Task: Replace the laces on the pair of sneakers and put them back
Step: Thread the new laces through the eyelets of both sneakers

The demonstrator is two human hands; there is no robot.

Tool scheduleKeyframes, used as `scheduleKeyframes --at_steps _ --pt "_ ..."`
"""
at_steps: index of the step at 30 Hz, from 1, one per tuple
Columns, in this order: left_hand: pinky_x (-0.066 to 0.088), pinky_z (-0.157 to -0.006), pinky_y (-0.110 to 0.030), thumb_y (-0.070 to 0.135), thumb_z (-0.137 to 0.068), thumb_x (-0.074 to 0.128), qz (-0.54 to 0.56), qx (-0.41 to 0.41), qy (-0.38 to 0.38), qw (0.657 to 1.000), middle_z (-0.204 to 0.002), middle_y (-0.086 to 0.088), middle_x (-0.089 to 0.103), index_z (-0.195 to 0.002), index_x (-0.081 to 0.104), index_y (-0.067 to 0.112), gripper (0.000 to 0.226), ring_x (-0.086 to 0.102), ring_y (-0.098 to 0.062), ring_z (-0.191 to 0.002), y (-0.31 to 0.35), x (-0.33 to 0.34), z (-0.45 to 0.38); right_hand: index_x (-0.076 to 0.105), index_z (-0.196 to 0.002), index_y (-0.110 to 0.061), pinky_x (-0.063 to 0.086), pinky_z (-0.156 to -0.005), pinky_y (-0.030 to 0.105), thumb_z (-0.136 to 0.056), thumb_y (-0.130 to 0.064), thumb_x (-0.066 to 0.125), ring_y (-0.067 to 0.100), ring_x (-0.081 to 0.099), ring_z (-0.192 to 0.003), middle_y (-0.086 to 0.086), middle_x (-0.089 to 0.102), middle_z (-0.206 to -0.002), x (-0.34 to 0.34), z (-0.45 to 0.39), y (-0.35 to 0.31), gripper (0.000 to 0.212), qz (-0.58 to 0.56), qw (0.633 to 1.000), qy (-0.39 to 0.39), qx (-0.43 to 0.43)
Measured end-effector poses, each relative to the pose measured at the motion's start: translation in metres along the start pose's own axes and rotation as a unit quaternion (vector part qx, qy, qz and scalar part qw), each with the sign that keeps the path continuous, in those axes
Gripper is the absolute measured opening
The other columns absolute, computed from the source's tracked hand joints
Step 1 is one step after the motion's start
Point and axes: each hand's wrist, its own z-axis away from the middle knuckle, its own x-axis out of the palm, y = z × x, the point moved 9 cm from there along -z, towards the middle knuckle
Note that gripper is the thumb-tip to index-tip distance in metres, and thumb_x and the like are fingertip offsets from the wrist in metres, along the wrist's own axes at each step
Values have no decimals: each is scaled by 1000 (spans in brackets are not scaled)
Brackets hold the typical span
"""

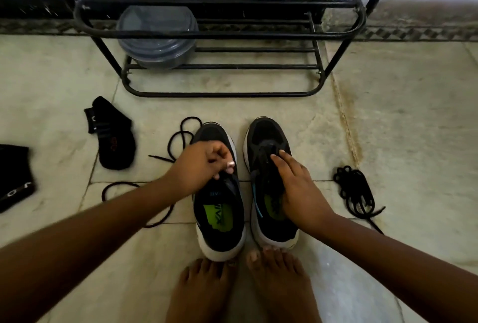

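L grip (pixel 207 162) atop left sneaker (pixel 219 209)

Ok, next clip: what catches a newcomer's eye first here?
Two black sneakers, the left sneaker and right sneaker, stand side by side mid-floor. The left hand pinches at the left one's tongue; the right hand rests on the other. A bundled lace lies right.
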Motion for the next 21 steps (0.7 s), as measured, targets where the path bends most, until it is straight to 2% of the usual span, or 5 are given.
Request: scheduleKeyframes --at_steps 8,11,13,18,21 --pt "41 -50 -8 6 -98 44 -28 -27 -70 997 -76 4 64 -90 57 15 18 53 2 -55 27 -3 -46 42 -139 -17 34 -105 32 -90 -14 50 23 31 -128 5 33 -142 -12 -8 7 49 -30 998 58 -11" --pt "48 -54 -16 4 -96 49 38 -59 -57 996 -77 -2 66 -83 55 16 18 57 -6 -60 12 13 -53 67 -93 -23 43 -81 29 -94 -32 51 15 50 -95 4 54 -100 -28 -23 11 19 -116 987 113 2" --pt "49 -51 -16 3 -94 53 103 -80 -33 991 -75 -5 67 -81 54 11 15 58 -6 -55 3 22 -50 61 -60 -25 36 -60 21 -91 -36 57 5 49 -63 2 54 -66 -29 -38 11 33 -142 986 87 7" --pt "37 -46 -9 12 -91 60 82 -53 0 995 -68 3 64 -75 59 18 18 46 5 -43 4 25 -52 71 -69 -12 38 -55 20 -84 -27 68 11 57 -56 6 64 -64 -21 -53 16 21 -182 982 10 43" --pt "45 -65 -15 16 -85 68 58 -41 9 997 -69 6 64 -73 65 23 15 55 3 -60 3 27 -59 70 -70 -14 42 -56 20 -84 -23 68 8 60 -59 0 65 -65 -16 -55 18 17 -226 973 -12 43"
